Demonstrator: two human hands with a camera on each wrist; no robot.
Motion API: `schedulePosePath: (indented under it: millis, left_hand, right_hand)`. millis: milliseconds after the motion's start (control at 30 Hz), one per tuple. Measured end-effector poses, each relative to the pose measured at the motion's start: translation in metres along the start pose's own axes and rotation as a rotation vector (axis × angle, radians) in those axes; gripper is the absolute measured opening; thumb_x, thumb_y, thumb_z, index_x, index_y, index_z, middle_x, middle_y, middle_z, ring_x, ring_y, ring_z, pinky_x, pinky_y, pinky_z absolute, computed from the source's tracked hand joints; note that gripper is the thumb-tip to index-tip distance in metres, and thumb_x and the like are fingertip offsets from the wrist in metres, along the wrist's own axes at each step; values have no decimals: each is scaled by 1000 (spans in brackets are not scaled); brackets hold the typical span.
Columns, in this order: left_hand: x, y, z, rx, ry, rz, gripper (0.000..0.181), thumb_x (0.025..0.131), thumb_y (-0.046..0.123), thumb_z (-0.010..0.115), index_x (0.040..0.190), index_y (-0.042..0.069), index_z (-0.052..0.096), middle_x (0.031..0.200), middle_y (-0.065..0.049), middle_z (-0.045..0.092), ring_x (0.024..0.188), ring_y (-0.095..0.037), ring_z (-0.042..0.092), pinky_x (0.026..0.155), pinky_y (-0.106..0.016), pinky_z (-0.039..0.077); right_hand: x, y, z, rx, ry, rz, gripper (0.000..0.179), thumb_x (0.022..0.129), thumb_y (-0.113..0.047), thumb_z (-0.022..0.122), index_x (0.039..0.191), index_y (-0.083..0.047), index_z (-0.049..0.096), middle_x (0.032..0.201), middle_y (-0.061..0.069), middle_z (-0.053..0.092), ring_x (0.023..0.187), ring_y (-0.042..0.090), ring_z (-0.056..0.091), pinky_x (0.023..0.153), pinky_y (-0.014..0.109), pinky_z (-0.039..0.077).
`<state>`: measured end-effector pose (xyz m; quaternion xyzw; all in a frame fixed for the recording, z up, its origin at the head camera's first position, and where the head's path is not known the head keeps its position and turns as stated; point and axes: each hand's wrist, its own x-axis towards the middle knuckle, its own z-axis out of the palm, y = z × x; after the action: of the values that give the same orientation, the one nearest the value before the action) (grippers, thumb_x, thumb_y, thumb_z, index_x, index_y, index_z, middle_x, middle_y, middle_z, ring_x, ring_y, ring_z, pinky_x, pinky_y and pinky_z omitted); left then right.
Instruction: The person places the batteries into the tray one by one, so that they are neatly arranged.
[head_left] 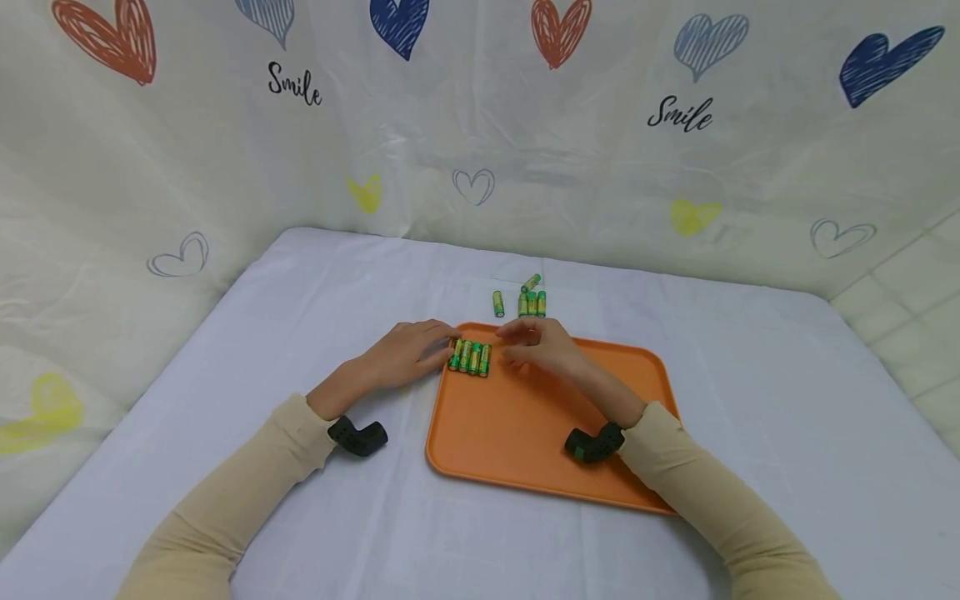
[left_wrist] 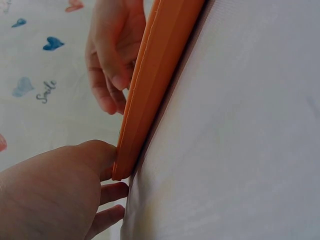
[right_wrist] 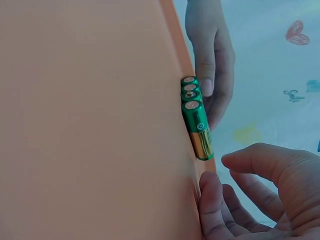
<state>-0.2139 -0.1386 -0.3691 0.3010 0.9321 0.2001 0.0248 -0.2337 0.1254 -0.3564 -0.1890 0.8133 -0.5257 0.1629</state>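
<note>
A row of green and gold batteries (head_left: 470, 357) lies side by side in the far left corner of the orange tray (head_left: 510, 442). My left hand (head_left: 408, 354) is at that corner, its thumb tip right by the outermost battery and its fingers stretched along the rim. In the left wrist view the left thumb (left_wrist: 97, 152) meets the tray's edge. My right hand (head_left: 551, 346) hovers over the tray just right of the row, thumb and fingers apart with nothing between them. From the right wrist, the nearest battery (right_wrist: 197, 130) shows beyond the right fingertips (right_wrist: 210, 182).
Behind the tray, on the white tablecloth (head_left: 360, 283), stand or lie several more batteries: a single one (head_left: 498, 303), a small group (head_left: 532, 304) and a slanted one (head_left: 531, 282). A curtain printed with hearts (head_left: 480, 108) hangs past the table's far edge.
</note>
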Motion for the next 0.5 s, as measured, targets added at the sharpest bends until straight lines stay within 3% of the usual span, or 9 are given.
schedulePosePath:
  millis: [233,500]
  left_hand:
    - [0,-2,1,-2,-1,5,44,104,35,46,141,11,51,141,-8,52,134,-25,45,107,-51,34]
    - [0,-2,1,-10,4,19,44,104,34,47,141,11,51,141,-7,53,134,-24,45,108,-51,34]
  right_hand:
    - [2,2,-8,65,43,51,31,92,-2,64,123,5,60,127,23,57,77,20,65,63,30,54]
    - [5,6,-17,47,80,29,30,93,-4,63,122,5,60,126,24,59,78,23,65,68,29,54]
